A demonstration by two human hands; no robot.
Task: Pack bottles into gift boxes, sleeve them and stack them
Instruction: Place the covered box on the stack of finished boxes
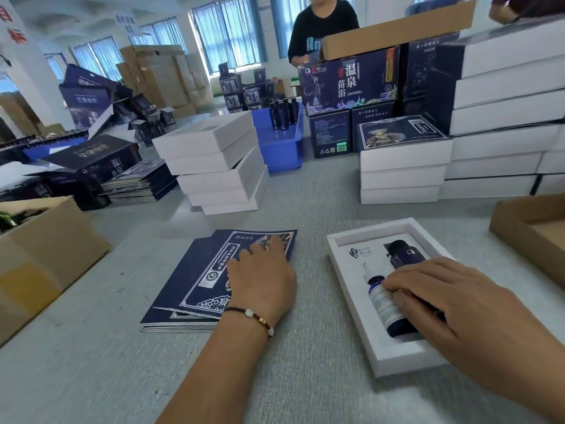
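Two bottles are lying side by side in the white gift box (360,304) that is sitting toward the near right part of the desk (305,185). Your right hand (464,304) is resting over them with its fingers laid almost straight, the fingertips touching the slim bottle (382,298) with the pale label; it is pressing rather than gripping, so that hand is open. The dark bottle (403,250) is lying just beside the slim one, its far end showing past your fingers and the rest hidden under your hand.

Your left hand (263,276), with a beaded bracelet (253,319) at the wrist, is lying flat on the pile of navy sleeves (195,276) near the middle of the desk, fingers relaxed and spread on the top sleeve, gripping nothing.

Farther back, a leaning stack of white boxes (220,166) is standing behind the sleeves, and a second stack (400,175) with a navy printed sleeve on top is standing behind the gift box. Taller sleeved stacks (501,117) are filling the far right corner. A blue tray (281,142) holding upright dark bottles is sitting between the two white stacks, toward the far edge. An open cardboard carton (46,255) is sitting at the left edge, and another carton (532,237) is sitting at the right edge. A person in a black shirt (321,29) is standing beyond the far edge.
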